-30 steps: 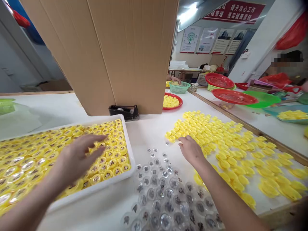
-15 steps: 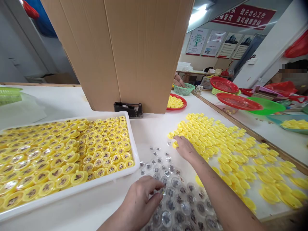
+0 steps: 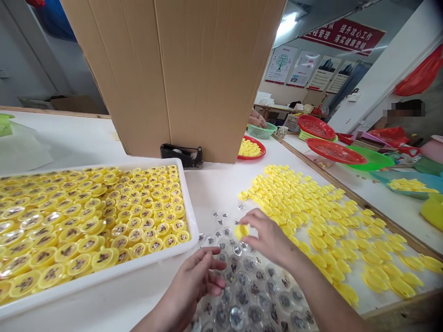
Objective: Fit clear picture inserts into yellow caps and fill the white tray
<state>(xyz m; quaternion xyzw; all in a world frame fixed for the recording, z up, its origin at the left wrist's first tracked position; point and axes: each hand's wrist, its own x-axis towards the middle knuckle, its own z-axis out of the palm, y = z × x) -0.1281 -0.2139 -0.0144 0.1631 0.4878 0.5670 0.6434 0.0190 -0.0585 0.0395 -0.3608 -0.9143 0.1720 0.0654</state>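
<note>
Between the thumb and fingers of my right hand (image 3: pixel 268 233) is a small round yellow plastic piece (image 3: pixel 241 231), held above the table. My left hand (image 3: pixel 199 276) hovers lower and to its left, fingers apart, with nothing visible in it. Below both hands lie many clear round covers (image 3: pixel 237 318) with dark printed pictures. To the right spreads a wide layer of loose yellow pieces (image 3: pixel 294 193). On the left, a white tray (image 3: pixel 191 221) is packed with rows of yellow pieces bearing printed round pictures (image 3: pixel 79 263).
A tall cardboard box (image 3: pixel 187 83) stands at the back, with a black tape dispenser (image 3: pixel 182 156) before it. Beyond are a red plate (image 3: pixel 254 150) of yellow pieces and a co-worker's hands (image 3: pixel 258 121) at a green basket (image 3: pixel 262 132). Red trays (image 3: pixel 335 151) stand beyond the wooden edge (image 3: pixel 346 196).
My right hand has come back from the edge of the yellow pile toward my left hand, carrying a yellow piece. My left hand's fingers have spread from a pinch.
</note>
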